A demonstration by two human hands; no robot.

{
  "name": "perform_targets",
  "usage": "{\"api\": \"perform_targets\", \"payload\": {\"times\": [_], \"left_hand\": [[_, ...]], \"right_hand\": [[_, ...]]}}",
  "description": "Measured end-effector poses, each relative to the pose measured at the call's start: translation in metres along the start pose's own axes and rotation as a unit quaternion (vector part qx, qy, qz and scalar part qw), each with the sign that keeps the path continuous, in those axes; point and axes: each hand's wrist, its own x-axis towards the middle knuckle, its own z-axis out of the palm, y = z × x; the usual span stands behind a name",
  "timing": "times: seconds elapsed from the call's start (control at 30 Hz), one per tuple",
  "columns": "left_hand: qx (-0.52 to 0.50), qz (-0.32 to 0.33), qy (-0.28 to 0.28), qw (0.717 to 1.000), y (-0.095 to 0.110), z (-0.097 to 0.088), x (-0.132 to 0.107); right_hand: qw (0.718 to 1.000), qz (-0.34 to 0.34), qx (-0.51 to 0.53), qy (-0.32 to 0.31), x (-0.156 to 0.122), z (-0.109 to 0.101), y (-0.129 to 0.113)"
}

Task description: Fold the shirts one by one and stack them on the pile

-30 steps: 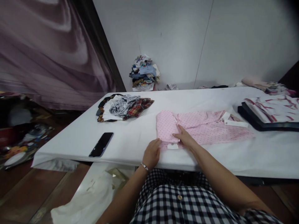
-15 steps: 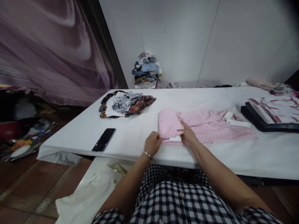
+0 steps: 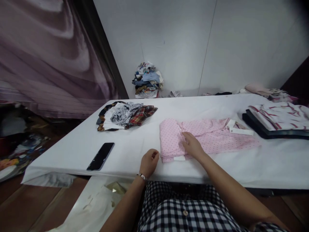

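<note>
A pink dotted shirt (image 3: 210, 138) lies stretched along the white table, its left end folded over and its white collar (image 3: 241, 131) toward the right. On the folded part, near its right edge, my right hand (image 3: 192, 145) rests with fingers extended, touching the cloth without gripping it. A white cuff or strip (image 3: 179, 158) shows at the fold's near edge. My left hand (image 3: 149, 162) is just left of the shirt, apart from it, with fingers curled in and nothing seen in them.
Left on the table (image 3: 135, 145) are a phone (image 3: 100, 156) and a loose pile of garments (image 3: 120, 116). At right sits a stack of folded clothes (image 3: 280, 119). A taller clothes heap (image 3: 147, 80) stands behind, against the wall. A mauve curtain (image 3: 48, 54) hangs at left.
My left hand has let go of the shirt's lower left corner and moved away left. My right hand has shifted onto the folded part, which now lies flatter. The view has tilted up slightly.
</note>
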Motion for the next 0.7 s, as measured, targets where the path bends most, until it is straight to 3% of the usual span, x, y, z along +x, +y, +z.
{"api": "perform_targets", "payload": {"times": [0.07,0.17,0.27,0.4,0.47,0.6,0.7], "left_hand": [[-0.086,-0.044,0.027,0.995,0.000,0.003,0.009],[-0.188,-0.096,0.021,0.977,0.003,0.014,0.030],[-0.218,-0.142,0.000,0.966,0.014,0.020,0.052],[-0.226,-0.189,-0.006,0.956,0.026,0.020,0.072],[-0.241,-0.202,-0.003,0.949,0.027,0.022,0.078],[-0.279,-0.212,-0.003,0.936,0.022,0.031,0.089],[-0.312,-0.203,-0.013,0.928,0.025,0.035,0.095]], "right_hand": [[0.998,-0.060,-0.006,0.028,0.000,0.000,-0.015],[0.992,-0.120,0.011,0.025,0.005,0.013,-0.036],[0.994,-0.098,-0.042,-0.036,0.015,0.034,-0.041],[0.985,-0.053,-0.104,-0.130,0.026,0.053,-0.029],[0.988,-0.041,-0.073,-0.126,0.029,0.053,-0.025],[0.998,-0.020,0.053,-0.039,0.032,0.045,-0.025],[0.981,0.026,0.182,-0.055,0.035,0.044,-0.025]]}}
